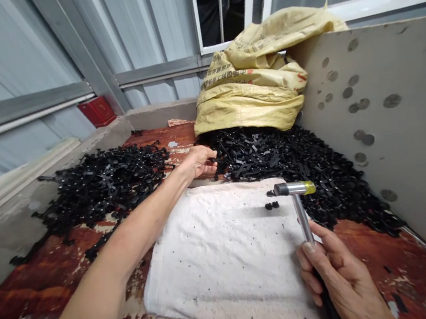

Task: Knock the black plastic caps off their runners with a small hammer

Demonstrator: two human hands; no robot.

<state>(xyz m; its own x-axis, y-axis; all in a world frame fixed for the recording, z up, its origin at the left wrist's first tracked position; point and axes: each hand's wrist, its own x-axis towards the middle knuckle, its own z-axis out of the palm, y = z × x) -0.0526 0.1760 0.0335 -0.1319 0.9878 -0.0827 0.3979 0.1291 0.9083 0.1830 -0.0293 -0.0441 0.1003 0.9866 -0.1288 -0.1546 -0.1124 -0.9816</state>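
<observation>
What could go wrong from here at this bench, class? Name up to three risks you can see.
A mistimed swing of the hammer in the right hand might catch the bare left hand, working nearby. Struck black pieces on the white towel could skip off into the loose black heap and get mixed up again.

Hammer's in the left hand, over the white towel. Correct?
No: the hammer is in the right hand, not the left hand, as the head view shows. It is over the white towel, as you said.
</observation>
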